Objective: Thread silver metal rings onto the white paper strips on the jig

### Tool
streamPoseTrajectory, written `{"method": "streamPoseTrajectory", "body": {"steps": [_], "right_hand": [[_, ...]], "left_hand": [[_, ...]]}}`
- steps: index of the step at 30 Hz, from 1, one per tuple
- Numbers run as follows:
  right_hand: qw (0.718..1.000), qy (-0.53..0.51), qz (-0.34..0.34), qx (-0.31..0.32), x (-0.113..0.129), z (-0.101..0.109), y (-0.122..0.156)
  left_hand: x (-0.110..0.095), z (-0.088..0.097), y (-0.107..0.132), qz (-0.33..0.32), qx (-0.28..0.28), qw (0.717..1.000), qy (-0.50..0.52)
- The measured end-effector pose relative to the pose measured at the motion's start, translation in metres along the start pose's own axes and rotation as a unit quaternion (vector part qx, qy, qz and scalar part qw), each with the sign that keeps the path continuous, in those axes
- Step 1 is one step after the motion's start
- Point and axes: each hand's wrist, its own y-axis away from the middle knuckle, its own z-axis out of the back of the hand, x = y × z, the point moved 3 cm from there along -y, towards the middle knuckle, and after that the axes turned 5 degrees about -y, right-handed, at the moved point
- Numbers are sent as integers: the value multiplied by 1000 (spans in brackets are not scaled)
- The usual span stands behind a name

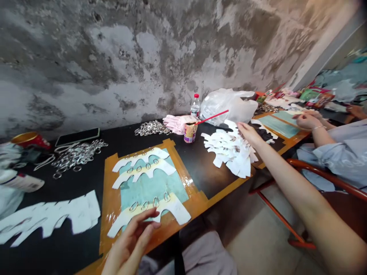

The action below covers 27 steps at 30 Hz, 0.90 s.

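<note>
My left hand (134, 236) lies at the near edge of the orange-framed teal work mat (151, 187), fingers stretched out and touching the nearest white cut-out strip (174, 210) that carries several metal rings. Two more ringed white strips (143, 168) lie further back on the mat. My right arm reaches far right; my right hand (249, 133) rests on a pile of white cut-out pieces (232, 151), fingers extended on the top piece. Whether it grips one I cannot tell.
Heaps of metal rings (77, 152) and another ring heap (151, 128) lie on the black table. A glue cup with a red stick (190, 131), a water bottle (195, 105), a plastic bag (226, 103), a phone (77, 136) stand behind. Another person's hands (308, 120) work at the right. An orange chair (315, 172) stands nearby.
</note>
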Motion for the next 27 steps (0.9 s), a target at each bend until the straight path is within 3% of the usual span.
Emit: {"method": "streamPoseTrajectory", "body": {"steps": [2, 4, 5, 9, 11, 14, 16, 19, 24, 27], "right_hand": [[998, 45, 34, 15, -1, -10, 5], [980, 126, 143, 61, 1, -31, 41], [972, 132, 165, 101, 1, -44, 68], [929, 116, 142, 322, -3, -96, 195], [911, 90, 131, 379, -5, -116, 243], [901, 97, 119, 407, -8, -133, 282], [906, 83, 95, 404, -9, -134, 294], [905, 15, 1, 425, -10, -124, 314], [871, -110, -180, 443, -12, -102, 355], [864, -138, -234, 423, -15, -95, 367]], "left_hand": [[12, -3, 9, 20, -11, 999, 27], [24, -11, 19, 42, 1, 997, 57], [31, -16, 24, 54, 25, 996, 66], [53, -36, 36, 88, 130, 984, 80], [59, -46, 39, 96, 145, 981, 86], [67, -62, 42, 108, 167, 974, 108], [73, -73, 45, 119, 164, 969, 140], [79, -87, 48, 129, 112, 951, 257], [87, -101, 51, 165, -10, 866, 472], [88, -108, 50, 184, -21, 842, 507]]}}
